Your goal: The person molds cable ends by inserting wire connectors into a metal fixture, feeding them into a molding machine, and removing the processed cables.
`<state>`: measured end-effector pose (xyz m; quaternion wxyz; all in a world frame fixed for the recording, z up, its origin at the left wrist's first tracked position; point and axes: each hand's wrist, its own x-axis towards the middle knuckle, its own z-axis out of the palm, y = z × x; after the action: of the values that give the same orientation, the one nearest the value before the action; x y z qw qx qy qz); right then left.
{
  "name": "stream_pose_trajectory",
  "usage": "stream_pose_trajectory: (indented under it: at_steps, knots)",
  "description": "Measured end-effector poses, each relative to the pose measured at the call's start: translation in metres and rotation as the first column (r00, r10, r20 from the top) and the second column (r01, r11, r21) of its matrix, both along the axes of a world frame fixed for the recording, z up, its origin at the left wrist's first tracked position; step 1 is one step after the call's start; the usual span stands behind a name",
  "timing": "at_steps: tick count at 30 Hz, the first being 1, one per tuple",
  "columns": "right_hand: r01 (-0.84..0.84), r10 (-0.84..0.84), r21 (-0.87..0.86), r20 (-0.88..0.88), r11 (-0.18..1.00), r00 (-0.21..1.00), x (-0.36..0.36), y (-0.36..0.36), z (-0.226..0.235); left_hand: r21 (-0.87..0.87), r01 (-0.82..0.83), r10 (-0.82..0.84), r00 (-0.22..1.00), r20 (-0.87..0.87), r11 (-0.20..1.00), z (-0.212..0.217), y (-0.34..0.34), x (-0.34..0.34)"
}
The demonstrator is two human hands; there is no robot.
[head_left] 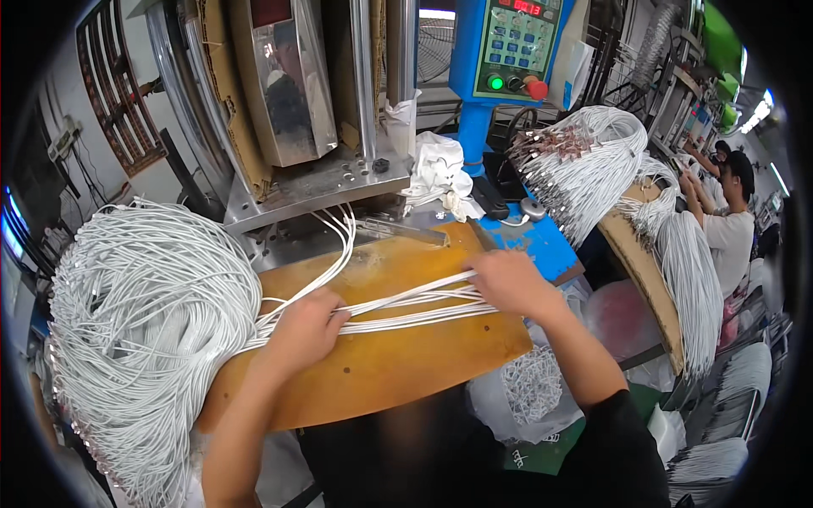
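My left hand (306, 328) is closed around several white cables (406, 306) that stretch side by side across the brown work board (406, 364). Farther right, my right hand (511, 284) grips the same cables near their right ends, which its fingers partly hide. Left of my left hand, the strands run into a large heap of white cables (152, 288). A few more cables (345, 241) curve down from under the machine's metal plate toward my left hand.
Behind the board stands a press machine with a steel plate (322, 193) and upright columns. A blue control box (514, 51) has lit buttons. Bundled cables (593, 161) lie at the right, above a bag of small white pieces (532, 385). A co-worker (728, 220) is at far right.
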<state>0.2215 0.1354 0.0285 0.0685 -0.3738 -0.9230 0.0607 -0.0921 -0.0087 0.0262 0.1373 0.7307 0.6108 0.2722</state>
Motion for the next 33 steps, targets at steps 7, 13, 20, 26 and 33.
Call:
stream_pose_trajectory:
  at_steps: [7,13,20,26,33]
  knots:
    - [-0.257,0.234,-0.031,-0.321,0.966,0.918,-0.055,-0.041,-0.011,-0.003,0.007,-0.007,0.992,0.128,1.000,-0.018,0.002,-0.008]
    - [-0.061,0.068,0.073,-0.097,0.995,0.993,-0.034,-0.023,0.004,-0.295,0.015,0.152,0.830,0.537,0.956,0.043,-0.021,-0.019]
    - [-0.512,0.561,0.247,-0.209,0.823,0.801,-0.055,-0.037,0.014,-0.332,0.584,-0.078,0.565,0.821,0.741,-0.011,0.000,0.081]
    - [-0.376,0.218,-0.181,-0.561,0.909,0.799,-0.050,-0.003,0.029,-0.323,0.558,-0.006,0.508,0.862,0.764,-0.006,0.026,0.064]
    - [-0.085,0.108,0.111,-0.226,0.990,0.968,-0.086,0.019,0.016,-0.337,0.332,0.121,0.531,0.839,0.881,-0.007,0.070,0.047]
